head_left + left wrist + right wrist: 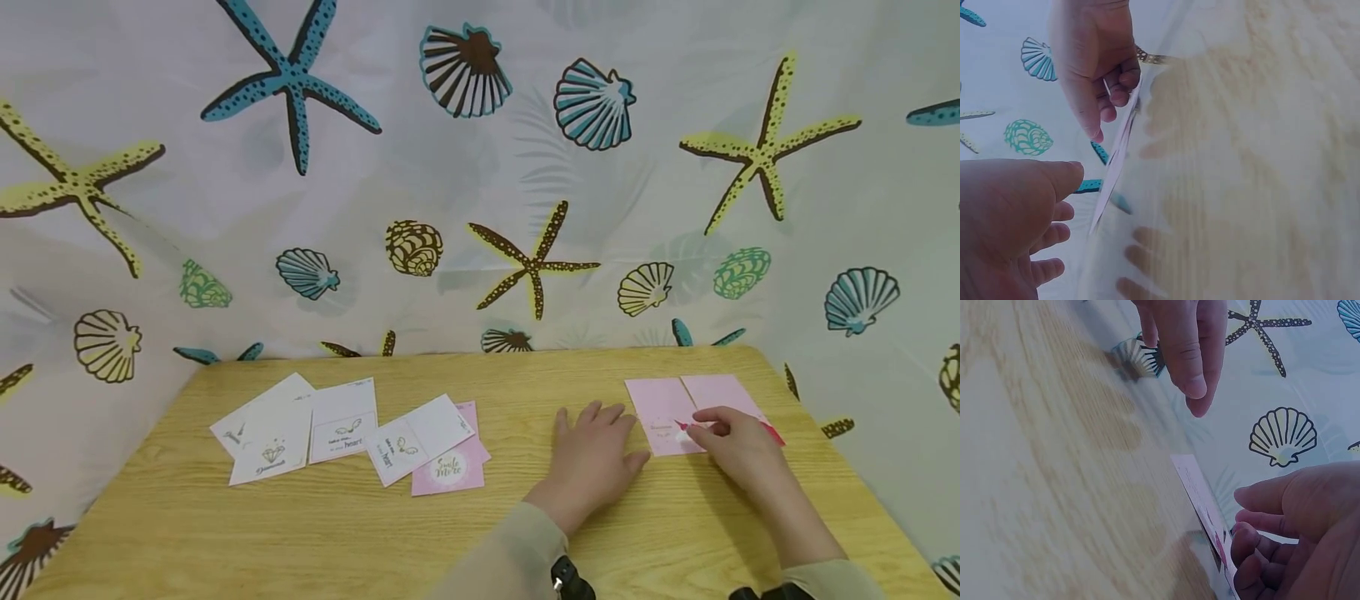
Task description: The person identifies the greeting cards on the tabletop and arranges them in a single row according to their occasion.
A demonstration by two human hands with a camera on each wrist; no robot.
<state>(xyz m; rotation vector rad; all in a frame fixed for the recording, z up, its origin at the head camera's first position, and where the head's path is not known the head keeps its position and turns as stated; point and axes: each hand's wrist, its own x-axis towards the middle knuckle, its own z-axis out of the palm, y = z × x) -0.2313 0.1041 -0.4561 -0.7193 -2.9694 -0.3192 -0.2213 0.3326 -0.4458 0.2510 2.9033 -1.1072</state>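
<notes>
Two pink cards lie side by side at the right of the table: the left pink card (656,404) has a small dark pink and white print, and the right pink card (716,390) is partly covered by my right hand (738,442). That hand hovers low over them with loosely curled fingers, and a gap shows between thumb and fingers in the right wrist view. My left hand (592,458) is palm down with spread fingers, just left of the left pink card (1200,494). Its thumb points toward that card's lower edge, and nothing is in its fingers.
On the left of the wooden table (337,542) lie a white card with a diamond print (258,446), another white card (258,404) beneath it, two white cards with wings prints (341,408), (442,421), and a pink card (450,479). A patterned curtain (465,167) hangs behind.
</notes>
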